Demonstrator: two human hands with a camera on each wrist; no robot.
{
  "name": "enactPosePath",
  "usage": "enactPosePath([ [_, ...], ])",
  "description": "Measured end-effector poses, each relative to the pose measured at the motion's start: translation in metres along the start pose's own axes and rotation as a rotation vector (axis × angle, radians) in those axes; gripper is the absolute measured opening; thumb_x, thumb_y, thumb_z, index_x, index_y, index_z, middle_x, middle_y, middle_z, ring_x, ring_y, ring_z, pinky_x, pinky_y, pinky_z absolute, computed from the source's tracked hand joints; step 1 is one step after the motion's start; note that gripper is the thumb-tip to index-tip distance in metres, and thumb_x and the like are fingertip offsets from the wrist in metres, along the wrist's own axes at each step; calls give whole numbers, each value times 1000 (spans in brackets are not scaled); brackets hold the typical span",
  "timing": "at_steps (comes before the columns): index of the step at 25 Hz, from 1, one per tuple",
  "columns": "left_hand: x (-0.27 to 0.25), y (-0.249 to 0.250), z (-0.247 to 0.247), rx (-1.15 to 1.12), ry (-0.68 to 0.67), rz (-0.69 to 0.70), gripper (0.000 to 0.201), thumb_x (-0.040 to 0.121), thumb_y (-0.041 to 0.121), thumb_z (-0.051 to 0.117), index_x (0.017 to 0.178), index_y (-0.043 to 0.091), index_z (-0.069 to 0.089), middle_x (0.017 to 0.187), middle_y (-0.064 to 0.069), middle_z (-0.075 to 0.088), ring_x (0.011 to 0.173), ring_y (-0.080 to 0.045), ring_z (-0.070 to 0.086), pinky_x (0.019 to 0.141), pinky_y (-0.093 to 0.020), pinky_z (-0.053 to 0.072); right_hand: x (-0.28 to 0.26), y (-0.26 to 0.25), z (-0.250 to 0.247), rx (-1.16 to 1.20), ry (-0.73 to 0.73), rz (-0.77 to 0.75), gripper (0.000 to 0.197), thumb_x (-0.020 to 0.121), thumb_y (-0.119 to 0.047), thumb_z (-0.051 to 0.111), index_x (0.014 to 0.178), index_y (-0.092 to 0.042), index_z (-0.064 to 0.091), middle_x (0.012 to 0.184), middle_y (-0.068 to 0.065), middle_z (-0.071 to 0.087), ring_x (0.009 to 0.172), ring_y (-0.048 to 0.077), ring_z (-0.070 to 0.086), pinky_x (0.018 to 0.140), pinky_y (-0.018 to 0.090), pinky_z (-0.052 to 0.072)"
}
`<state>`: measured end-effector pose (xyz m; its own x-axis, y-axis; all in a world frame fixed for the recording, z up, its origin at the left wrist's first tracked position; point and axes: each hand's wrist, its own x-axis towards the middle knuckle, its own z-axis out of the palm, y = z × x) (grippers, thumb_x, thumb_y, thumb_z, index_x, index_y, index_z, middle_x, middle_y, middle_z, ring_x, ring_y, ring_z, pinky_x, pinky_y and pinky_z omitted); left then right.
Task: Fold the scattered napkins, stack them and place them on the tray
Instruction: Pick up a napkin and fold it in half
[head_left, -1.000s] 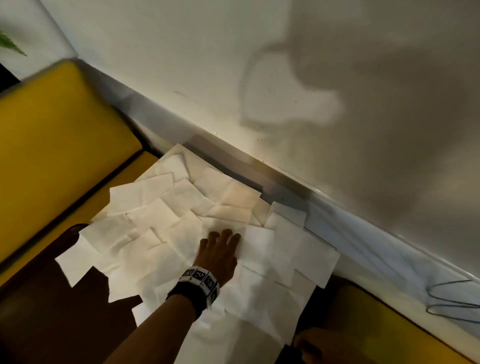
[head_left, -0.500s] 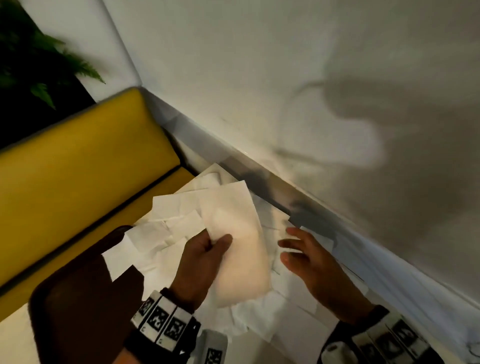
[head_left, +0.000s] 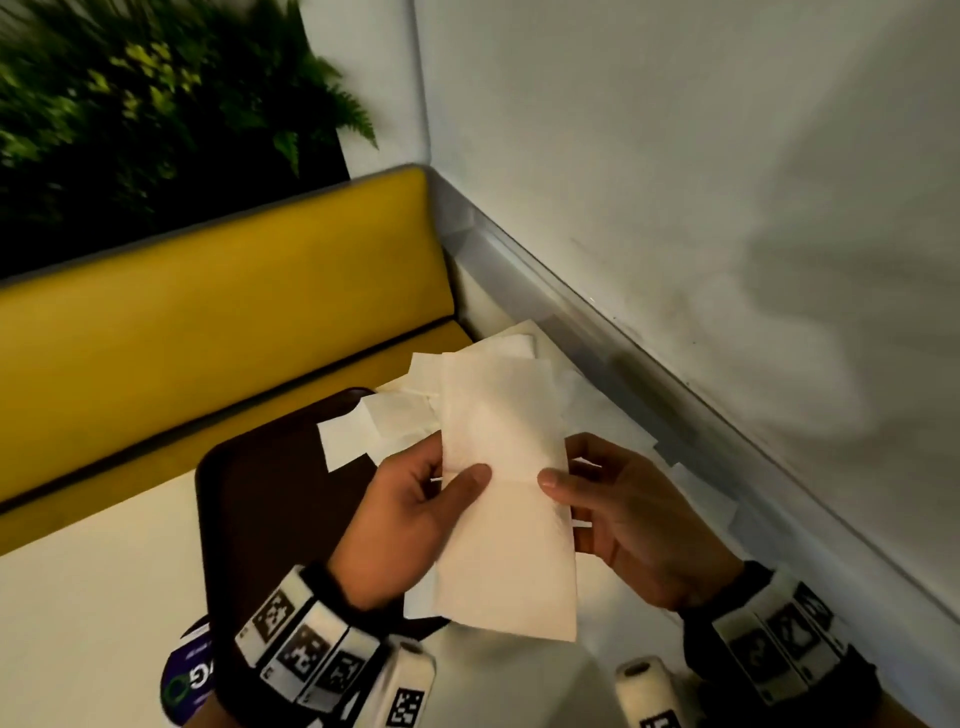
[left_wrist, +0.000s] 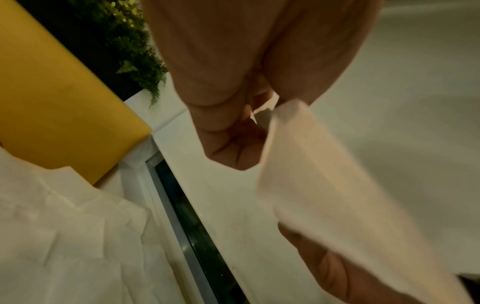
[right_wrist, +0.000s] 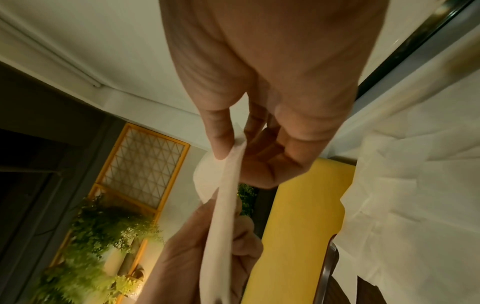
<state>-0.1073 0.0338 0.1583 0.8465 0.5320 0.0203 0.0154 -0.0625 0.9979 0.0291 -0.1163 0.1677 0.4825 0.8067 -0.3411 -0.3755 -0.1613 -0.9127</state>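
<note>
Lifted off the pile, the napkin (long axis pointing away) is now pinched by both hands

Napkin in my grip: soft, matt, faintly embossed paper. Tray: dark, smooth, matt-looking. Bench back: smooth yellow upholstery, slight sheen. Tabletop: smooth, pale, matt.

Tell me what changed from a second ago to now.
The left hand, then pressed flat on the scattered white paper napkins, has lifted one white paper napkin clear of them. The right hand, then out at the frame's bottom edge, has come up and now pinches its opposite edge, so both hold it in the air. The other napkins still lie across the dark brown tray and the table.
</note>
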Motion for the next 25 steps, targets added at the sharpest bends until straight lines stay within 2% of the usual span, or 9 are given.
enactPosePath([
  [3,-15,4,-10,23,-8,64,18,89,18,63,105,15,70,90,-22,69,83,-40,67,76,-55,55,-11,2,9,-62,77,-141,28,72,-19,71,96,-9,63,100,11,70,96,32,68,77,49,59],
  [7,-33,18,-20,37,67,121,13,89,4,62,92,11,73,71,-28,57,60,-35,52,61,-35,49,-22,8,16,-33,52,-243,17,82,1,65,95,-8,71,100,15,70,95,35,67,77,51,59],
  [9,-38,20,-23,-174,112,-24,26,94,-5,49,93,6,73,77,-20,64,63,-24,59,61,-30,54,-23,11,16,-20,18,-287,16,73,-5,74,88,-9,73,96,12,71,91,30,67,74,41,60],
  [11,-38,21,-24,-483,87,-301,33,100,15,39,103,3,70,81,-16,64,63,-21,61,59,-32,54,-24,12,14,-47,-15,-367,6,68,-5,69,73,-8,71,89,9,67,85,23,64,66,31,56],
  [13,-37,20,-23,-519,50,-439,51,96,42,41,107,-1,67,89,-18,66,70,-26,63,69,-38,50,-22,16,12,-110,-9,-415,33,76,14,56,66,-12,72,90,10,64,85,26,62,66,35,54],
  [16,-35,13,-13,-276,97,-314,47,83,35,66,95,-10,63,87,-29,62,79,-32,58,74,-42,47,-23,17,12,-194,22,-416,52,79,29,45,66,-12,73,92,10,65,90,30,63,71,40,56],
  [18,-32,7,-9,-143,112,-186,45,79,28,75,88,-12,59,82,-40,53,75,-31,52,70,-44,42,-27,9,5,-262,-5,-406,45,77,27,47,76,-10,73,97,6,67,95,24,64,78,38,58],
  [21,-31,8,-8,-9,100,-61,29,81,33,71,83,4,66,77,-39,48,62,-35,51,59,-48,43,-28,-17,1,-509,-159,-324,45,72,7,50,104,-18,68,112,-3,67,109,15,61,90,31,54],
  [25,-38,11,-6,78,100,37,8,88,21,68,83,15,70,75,-31,55,58,-44,52,53,-54,44,-5,-23,32,-880,-149,-318,23,85,-34,67,107,-31,68,101,-12,72,95,-1,65,85,25,55],
])
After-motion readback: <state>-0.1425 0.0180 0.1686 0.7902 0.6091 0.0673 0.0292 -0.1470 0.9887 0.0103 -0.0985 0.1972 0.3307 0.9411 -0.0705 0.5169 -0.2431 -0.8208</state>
